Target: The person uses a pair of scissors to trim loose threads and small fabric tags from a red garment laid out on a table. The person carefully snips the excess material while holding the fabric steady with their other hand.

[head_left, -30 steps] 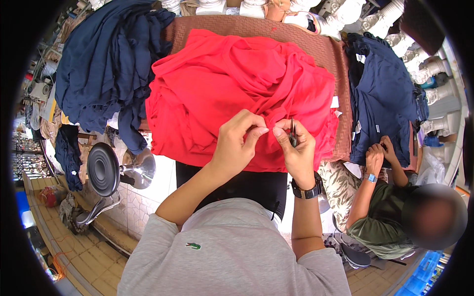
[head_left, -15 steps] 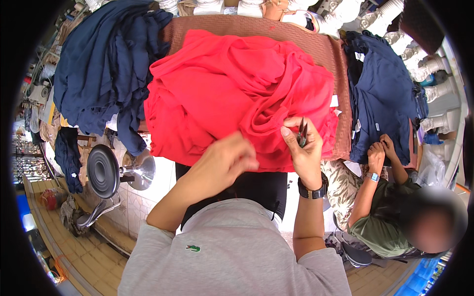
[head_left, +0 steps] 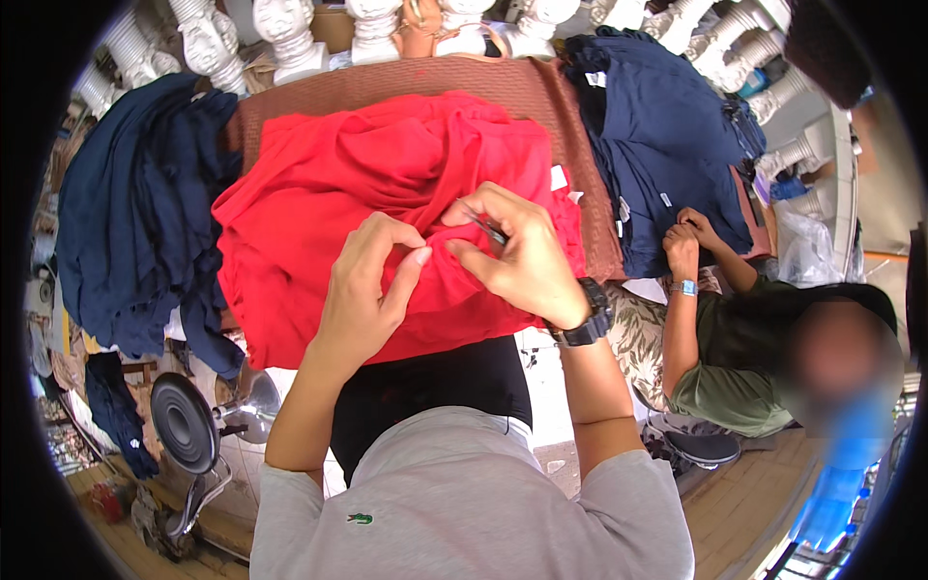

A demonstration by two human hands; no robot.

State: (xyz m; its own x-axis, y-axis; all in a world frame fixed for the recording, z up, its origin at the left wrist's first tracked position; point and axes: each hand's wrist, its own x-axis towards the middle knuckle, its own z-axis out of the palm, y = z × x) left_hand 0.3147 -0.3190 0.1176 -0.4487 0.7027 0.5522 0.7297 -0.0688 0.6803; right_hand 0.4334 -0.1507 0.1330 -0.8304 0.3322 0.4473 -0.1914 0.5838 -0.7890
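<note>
A heap of red cloth (head_left: 300,193), apparently garments, lies in front of me on a brown textured cover. My left hand (head_left: 362,290) pinches an edge of it between thumb and fingertips, near the middle of the heap. Close by on the right, my right hand (head_left: 522,256) holds small dark thread snips (head_left: 495,232), their blades pointing up and left over the red cloth. The thumb and forefinger of that hand are also at the cloth; whether they grip it I cannot tell.
Navy garments (head_left: 135,213) hang in a pile at the left; more navy garments (head_left: 667,126) with white labels lie at the right. A co-worker's hands (head_left: 688,237) touch those. White sculpted busts (head_left: 285,34) line the far edge. A black round stool (head_left: 184,422) stands at lower left.
My left hand has come up onto the red cloth and closed in a pinch. My right hand has turned, tilting the snips leftward. The whole view has shifted.
</note>
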